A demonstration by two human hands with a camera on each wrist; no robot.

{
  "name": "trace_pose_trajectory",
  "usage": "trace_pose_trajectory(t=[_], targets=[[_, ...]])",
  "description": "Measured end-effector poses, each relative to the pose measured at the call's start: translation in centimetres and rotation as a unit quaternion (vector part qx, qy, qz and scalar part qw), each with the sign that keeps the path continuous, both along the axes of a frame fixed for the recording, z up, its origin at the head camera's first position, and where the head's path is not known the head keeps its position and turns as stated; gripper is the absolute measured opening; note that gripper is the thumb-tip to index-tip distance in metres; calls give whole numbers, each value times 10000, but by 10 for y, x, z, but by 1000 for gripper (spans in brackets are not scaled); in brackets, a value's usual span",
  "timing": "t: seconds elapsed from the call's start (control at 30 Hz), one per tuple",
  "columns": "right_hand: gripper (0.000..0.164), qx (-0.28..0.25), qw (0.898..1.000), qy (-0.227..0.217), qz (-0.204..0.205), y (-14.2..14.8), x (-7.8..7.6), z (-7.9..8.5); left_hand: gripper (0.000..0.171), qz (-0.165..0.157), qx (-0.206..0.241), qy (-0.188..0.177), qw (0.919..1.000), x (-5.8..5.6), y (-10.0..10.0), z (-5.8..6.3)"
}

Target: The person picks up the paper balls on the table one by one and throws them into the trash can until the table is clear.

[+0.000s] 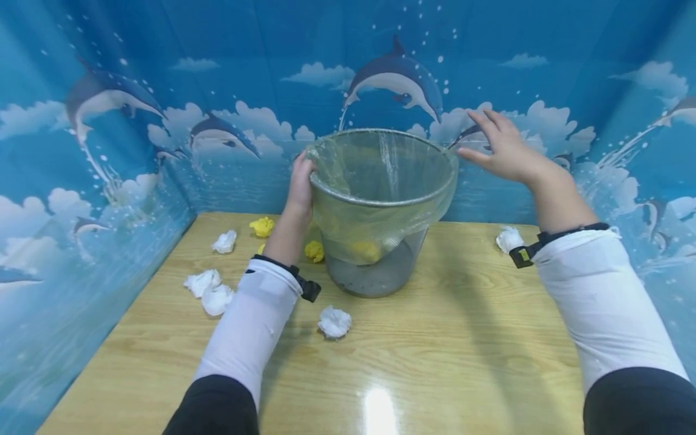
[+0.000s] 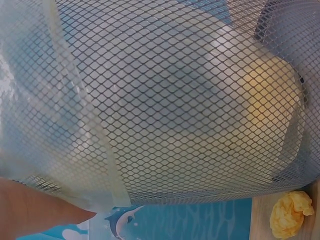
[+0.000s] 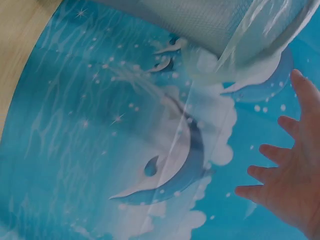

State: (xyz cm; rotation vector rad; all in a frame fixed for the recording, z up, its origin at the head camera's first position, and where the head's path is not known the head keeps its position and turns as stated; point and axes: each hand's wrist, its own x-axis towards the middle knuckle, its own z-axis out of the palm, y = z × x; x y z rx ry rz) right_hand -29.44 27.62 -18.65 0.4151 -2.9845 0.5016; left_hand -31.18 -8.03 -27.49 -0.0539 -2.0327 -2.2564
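Observation:
A grey mesh wastebasket stands toward the back of the table. A translucent yellowish bin bag lines it and hangs over the rim on the outside. My left hand grips the basket's left rim through the bag, its other fingers partly hidden behind it. In the left wrist view the thumb lies along the bag near the rim, and the mesh fills most of the picture. Just off the right rim, my right hand is raised with fingers spread, holding nothing; the right wrist view shows the fingers apart from the bag.
Crumpled white paper balls lie in front of the basket, at the left and at the far right. Yellow paper balls lie left of the basket. A blue dolphin-print curtain closes off the wooden table behind and at both sides.

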Motion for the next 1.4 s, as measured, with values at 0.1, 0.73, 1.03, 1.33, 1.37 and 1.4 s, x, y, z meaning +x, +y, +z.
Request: trace_pose_trajectory(t=[0.1,0.73,1.03,1.33,1.37,1.4], targets=[[81,2,9999,-21,-159,11,-1,-4,68,-5,32,22,10000,0,0,0],[86,460,9957,-57,-797,79,3,-55,69,48,-137,48,9999,0,-1,-1],[88,388,9953,-378,-801,94,1,-81,68,79,-48,-96,9999,4,-4,-2],[96,300,9921,-894,-826,108,-5,-108,67,-100,42,-58,9999,4,-1,-1],[97,241,9920,-920,-836,109,-7,-113,67,-103,50,-43,9999,4,-1,0],[97,183,9917,-941,-858,111,-9,-118,67,-108,37,-40,9999,3,0,1]])
